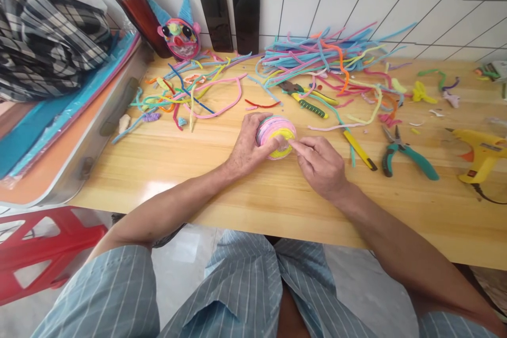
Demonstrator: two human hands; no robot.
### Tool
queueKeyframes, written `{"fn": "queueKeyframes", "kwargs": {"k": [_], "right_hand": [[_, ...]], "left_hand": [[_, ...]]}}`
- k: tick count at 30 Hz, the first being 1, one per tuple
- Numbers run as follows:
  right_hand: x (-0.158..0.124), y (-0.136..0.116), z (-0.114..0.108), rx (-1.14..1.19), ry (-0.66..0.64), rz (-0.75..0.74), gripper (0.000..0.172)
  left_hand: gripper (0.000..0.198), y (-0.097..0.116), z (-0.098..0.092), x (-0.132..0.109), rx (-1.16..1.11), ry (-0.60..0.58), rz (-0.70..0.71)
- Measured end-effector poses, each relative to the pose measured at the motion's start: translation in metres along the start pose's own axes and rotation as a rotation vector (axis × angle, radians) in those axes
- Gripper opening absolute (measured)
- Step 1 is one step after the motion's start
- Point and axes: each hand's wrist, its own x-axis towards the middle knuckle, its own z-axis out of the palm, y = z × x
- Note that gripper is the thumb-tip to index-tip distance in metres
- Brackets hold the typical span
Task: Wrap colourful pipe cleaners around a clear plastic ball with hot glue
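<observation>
My left hand (249,145) is closed round a coiled disc of pink, blue and yellow pipe cleaners (276,135) that rests on the wooden table (277,195). Its thumb lies across the disc's front face. My right hand (319,163) comes in from the right with its fingers pinched against the yellow part of the coil.
Many loose pipe cleaners (317,58) lie heaped at the back of the table. Nearby are teal-handled pliers (404,153), yellow-green pliers (307,103), a yellow knife (359,150) and a yellow glue gun (481,156). A pipe-cleaner clown face (179,36), a red bottle (132,2) and two phones (232,17) stand by the wall.
</observation>
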Motion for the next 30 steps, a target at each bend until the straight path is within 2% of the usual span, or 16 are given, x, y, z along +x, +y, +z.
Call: {"fn": "queueKeyframes", "kwargs": {"k": [5, 13, 20, 25, 30], "right_hand": [[0.000, -0.002, 0.001, -0.023, -0.003, -0.015, 0.059], [-0.001, -0.001, 0.001, -0.056, -0.031, -0.001, 0.059], [0.000, 0.000, 0.000, -0.050, -0.023, 0.007, 0.056], [-0.001, 0.001, 0.001, -0.013, -0.007, 0.026, 0.059], [-0.004, 0.002, 0.001, -0.009, -0.021, 0.045, 0.060]], "left_hand": [[0.067, 0.000, 0.001, -0.001, -0.030, -0.006, 0.008], [0.080, 0.005, -0.008, 0.001, -0.153, -0.139, -0.117], [0.085, 0.011, -0.019, 0.009, -0.237, -0.282, -0.152], [0.076, 0.010, -0.019, 0.009, -0.209, -0.271, -0.100], [0.079, 0.003, -0.014, 0.008, -0.146, -0.231, -0.042]]}}
